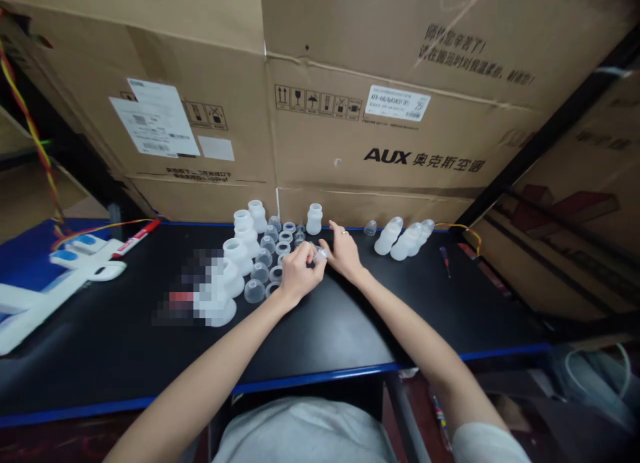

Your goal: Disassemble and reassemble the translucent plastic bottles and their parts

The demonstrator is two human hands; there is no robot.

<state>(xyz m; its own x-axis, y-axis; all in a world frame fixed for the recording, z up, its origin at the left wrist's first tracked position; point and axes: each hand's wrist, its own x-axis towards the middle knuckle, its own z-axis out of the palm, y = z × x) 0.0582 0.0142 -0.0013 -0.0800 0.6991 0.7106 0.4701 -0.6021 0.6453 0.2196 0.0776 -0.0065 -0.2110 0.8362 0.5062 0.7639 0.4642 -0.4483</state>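
My left hand (pixel 300 273) is closed, pinching a small clear bottle part (pixel 320 253) in its fingertips; its exact kind is too small to tell. Beside it my right hand (pixel 344 249) has its fingers stretched out, with the thumb close to that part. Just beyond both hands an open white baby bottle (pixel 314 220) stands upright. To the left are clear dome caps (pixel 255 291), white rings (pixel 286 237) and small nipples (pixel 299 236) in rows. More open white bottles (pixel 238 255) form a row left of the caps.
Several capped bottles (pixel 389 236) and a loose clear cap (pixel 370 227) are at the right rear. A small screwdriver (pixel 445 261) lies farther right. At left are a white holder (pixel 55 283) and a red marker (pixel 136 239). Cardboard (pixel 320 143) walls the black table's back.
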